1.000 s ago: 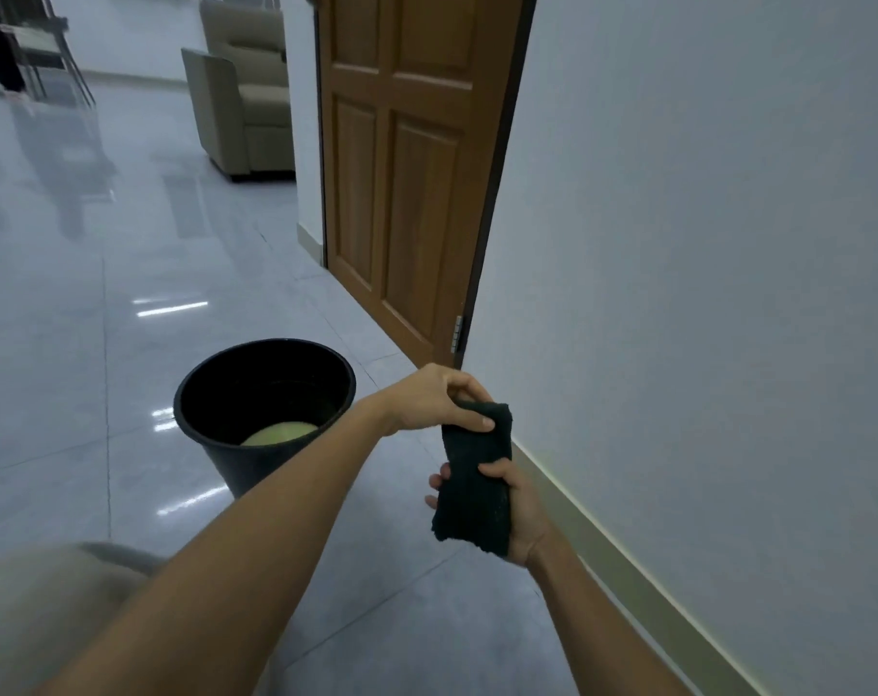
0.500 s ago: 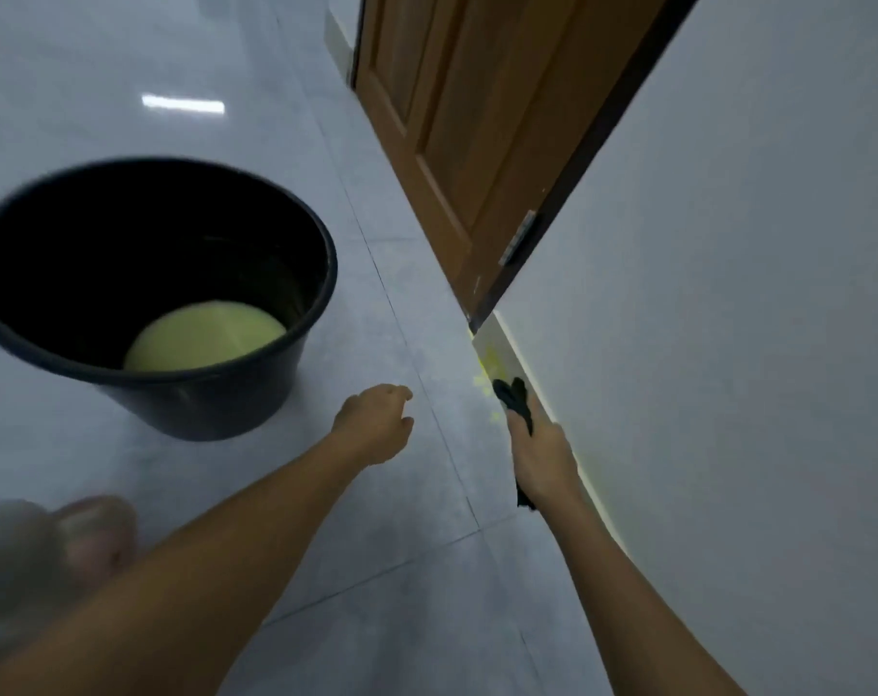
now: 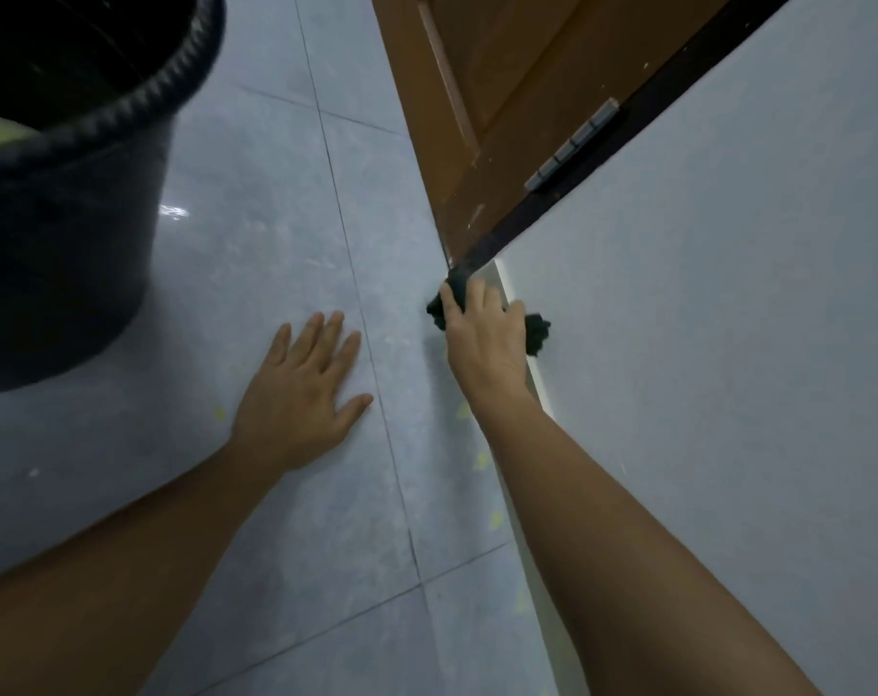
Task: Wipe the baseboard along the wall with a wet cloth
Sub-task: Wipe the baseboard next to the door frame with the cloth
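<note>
At the foot of the wall point(image 3: 703, 344), just below the door point(image 3: 477, 118) hinge, the right hand point(image 3: 487, 344) clamps a dark cloth point(image 3: 536, 333) against the baseboard point(image 3: 537, 384). The left hand point(image 3: 301, 389), fingers spread, lies flat on the floor point(image 3: 276, 193) at its 9 o'clock. A black bucket point(image 3: 65, 233) stands at 10 o'clock.

This looks like a room or hallway in a home. The floor point(image 3: 276, 253) is made of big shiny grey tiles with thin dark lines between them. A brown wooden door point(image 3: 482, 92) with a metal hinge point(image 3: 572, 143) stands at the far side. A plain pale wall point(image 3: 728, 344) runs along the right, with a baseboard point(image 3: 540, 389) at its bottom. A black bucket point(image 3: 65, 218) sits on the floor at the far left.
</note>
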A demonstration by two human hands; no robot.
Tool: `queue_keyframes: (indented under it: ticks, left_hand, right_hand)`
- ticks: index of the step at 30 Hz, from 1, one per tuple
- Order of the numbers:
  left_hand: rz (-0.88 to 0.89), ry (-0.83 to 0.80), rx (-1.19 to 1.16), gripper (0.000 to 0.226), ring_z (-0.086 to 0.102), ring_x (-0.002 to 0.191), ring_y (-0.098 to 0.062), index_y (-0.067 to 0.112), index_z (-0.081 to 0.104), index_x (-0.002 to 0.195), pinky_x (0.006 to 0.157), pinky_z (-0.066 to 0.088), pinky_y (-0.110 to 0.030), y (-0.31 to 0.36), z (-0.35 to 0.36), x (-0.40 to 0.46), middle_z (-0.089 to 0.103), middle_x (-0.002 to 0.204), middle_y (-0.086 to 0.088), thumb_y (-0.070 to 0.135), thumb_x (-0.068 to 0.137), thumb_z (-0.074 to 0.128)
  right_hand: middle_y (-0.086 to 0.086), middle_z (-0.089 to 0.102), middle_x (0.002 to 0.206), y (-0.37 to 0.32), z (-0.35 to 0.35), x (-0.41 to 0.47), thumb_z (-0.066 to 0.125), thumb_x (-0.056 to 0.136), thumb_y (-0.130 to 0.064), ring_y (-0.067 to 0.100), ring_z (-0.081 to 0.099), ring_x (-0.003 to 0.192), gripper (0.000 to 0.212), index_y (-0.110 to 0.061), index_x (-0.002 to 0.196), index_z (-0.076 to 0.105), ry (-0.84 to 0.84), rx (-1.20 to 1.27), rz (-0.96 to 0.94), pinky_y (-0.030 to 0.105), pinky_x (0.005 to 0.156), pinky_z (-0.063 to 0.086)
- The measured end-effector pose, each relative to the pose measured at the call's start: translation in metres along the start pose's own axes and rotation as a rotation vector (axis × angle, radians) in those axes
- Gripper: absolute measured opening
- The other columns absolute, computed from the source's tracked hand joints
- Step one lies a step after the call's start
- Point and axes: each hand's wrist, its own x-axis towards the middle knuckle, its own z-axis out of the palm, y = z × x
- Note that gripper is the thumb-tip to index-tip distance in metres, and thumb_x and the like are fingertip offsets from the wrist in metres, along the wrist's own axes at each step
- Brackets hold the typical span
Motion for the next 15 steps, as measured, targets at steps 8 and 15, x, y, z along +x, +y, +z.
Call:
queue_keyframes:
  ticks: [8,15]
  left_hand:
    - [-0.007,0.044,0.010,0.072,0.040,0.139,-0.036,0.008,0.048,0.142,0.113,0.017,-0.049,-0.001,0.004,0.000,0.042,0.151,-0.018,0.053,0.088,0.031]
    - [-0.016,0.063,0.021,0.074,0.035,0.141,-0.036,0.009,0.044,0.145,0.115,0.016,-0.050,0.001,0.005,0.001,0.038,0.153,-0.017,0.053,0.089,0.029]
  right_hand:
    - [0.000,0.051,0.102,-0.015,0.039,-0.040,0.033,0.095,-0.012,0.015,0.050,0.083,0.039,-0.016,0.127,0.054,-0.190,-0.222,-0.040,0.030,0.061,0.033]
    - [-0.003,0.058,0.097,0.009,0.014,0.002,0.035,0.093,-0.012,0.014,0.056,0.079,0.033,-0.022,0.105,0.064,-0.064,-0.246,-0.052,0.031,0.059,0.026]
